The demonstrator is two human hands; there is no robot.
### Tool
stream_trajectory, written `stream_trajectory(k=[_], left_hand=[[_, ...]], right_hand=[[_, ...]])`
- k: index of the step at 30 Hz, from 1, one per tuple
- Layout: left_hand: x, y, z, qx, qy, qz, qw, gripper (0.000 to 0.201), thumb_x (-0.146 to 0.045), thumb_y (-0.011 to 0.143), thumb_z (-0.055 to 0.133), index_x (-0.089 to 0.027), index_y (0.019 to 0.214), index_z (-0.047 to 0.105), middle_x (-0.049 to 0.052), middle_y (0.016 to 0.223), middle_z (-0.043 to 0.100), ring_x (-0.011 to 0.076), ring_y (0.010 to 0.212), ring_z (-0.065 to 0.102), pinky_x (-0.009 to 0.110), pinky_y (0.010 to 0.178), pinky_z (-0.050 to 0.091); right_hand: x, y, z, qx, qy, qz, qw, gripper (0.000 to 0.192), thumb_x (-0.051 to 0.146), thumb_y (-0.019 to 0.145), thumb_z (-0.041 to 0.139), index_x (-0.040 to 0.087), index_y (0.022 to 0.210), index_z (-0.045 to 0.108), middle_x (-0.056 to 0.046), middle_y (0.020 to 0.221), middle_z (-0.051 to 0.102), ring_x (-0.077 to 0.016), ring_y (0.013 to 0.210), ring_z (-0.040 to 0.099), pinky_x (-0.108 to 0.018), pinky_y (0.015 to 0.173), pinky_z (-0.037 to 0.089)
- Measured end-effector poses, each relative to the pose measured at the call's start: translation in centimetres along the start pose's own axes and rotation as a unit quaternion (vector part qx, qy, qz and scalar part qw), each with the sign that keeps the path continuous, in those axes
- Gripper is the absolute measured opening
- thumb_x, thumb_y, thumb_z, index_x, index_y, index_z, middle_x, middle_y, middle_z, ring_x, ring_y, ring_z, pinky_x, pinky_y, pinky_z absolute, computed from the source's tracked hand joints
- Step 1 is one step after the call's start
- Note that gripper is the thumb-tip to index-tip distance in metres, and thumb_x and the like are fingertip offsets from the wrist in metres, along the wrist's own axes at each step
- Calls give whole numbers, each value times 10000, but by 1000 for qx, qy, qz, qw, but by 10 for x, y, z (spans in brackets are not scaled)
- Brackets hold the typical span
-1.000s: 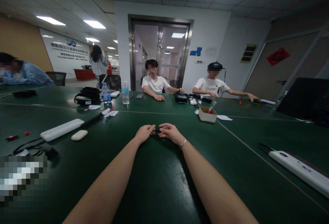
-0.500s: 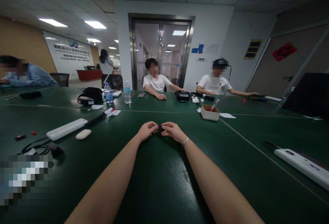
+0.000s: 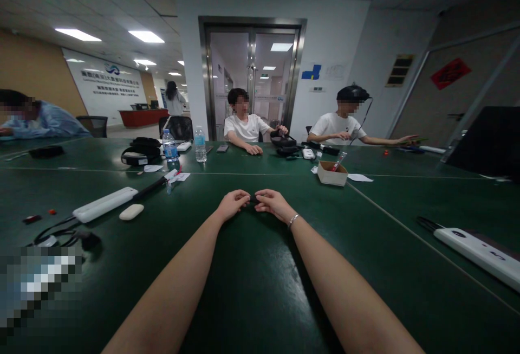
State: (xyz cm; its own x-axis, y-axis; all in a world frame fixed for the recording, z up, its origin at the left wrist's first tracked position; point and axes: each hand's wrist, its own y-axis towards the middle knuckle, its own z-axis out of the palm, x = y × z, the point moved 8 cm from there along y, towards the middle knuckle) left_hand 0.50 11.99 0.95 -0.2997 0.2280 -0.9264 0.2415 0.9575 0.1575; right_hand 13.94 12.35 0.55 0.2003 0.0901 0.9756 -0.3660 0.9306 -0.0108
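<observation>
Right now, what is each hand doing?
Left hand: fingers curled shut on a small black thing.
Right hand: fingers shut on the same small black thing.

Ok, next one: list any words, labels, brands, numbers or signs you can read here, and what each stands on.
Nothing can be quoted letter for letter.
White wall sign: logo and rows of characters, too blurred to read.
Red diamond paper on the right door: character blurred.
Water bottle labels: too small.
Green sign behind the glass door: too small.
Small dark thing between the left hand and right hand: no text visible.
</observation>
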Motion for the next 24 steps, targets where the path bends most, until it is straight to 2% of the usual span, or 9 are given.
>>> stream_trajectory(k=[12, 16, 20, 24], left_hand=[[5, 4, 0, -4, -5, 2, 1000, 358, -443, 761, 512, -169, 986, 566, 74, 939, 611, 146, 738, 574, 180, 482, 388], [6, 4, -1, -11, -8, -2, 1000, 368, -452, 762, 507, -157, 970, 574, 66, 842, 614, 134, 687, 563, 182, 477, 390], [1, 3, -2, -18, -5, 22, 1000, 377, -431, 702, 593, -174, 977, 583, 72, 902, 606, 146, 726, 555, 185, 469, 403], [2, 2, 0, -15, -2, 9, 1000, 364, -462, 757, 508, -173, 968, 577, 52, 819, 605, 125, 662, 543, 183, 466, 389]], right_hand=[[0, 0, 0, -1, -1, 2, 1000, 142, 67, 800, 581, 88, 936, 546, -63, 687, 640, -138, 557, 650, -224, 557, 565], [-1, 0, 0, 2, 2, 2, 1000, 151, 88, 789, 606, 90, 928, 549, -55, 671, 638, -139, 558, 650, -226, 555, 566], [-1, 1, 0, 5, 2, 1, 1000, 143, 91, 793, 604, 92, 925, 550, -54, 672, 638, -139, 561, 651, -232, 561, 569], [-1, 1, -1, 4, -4, 1, 1000, 142, 95, 793, 602, 95, 926, 551, -55, 685, 639, -140, 567, 653, -229, 565, 568]])
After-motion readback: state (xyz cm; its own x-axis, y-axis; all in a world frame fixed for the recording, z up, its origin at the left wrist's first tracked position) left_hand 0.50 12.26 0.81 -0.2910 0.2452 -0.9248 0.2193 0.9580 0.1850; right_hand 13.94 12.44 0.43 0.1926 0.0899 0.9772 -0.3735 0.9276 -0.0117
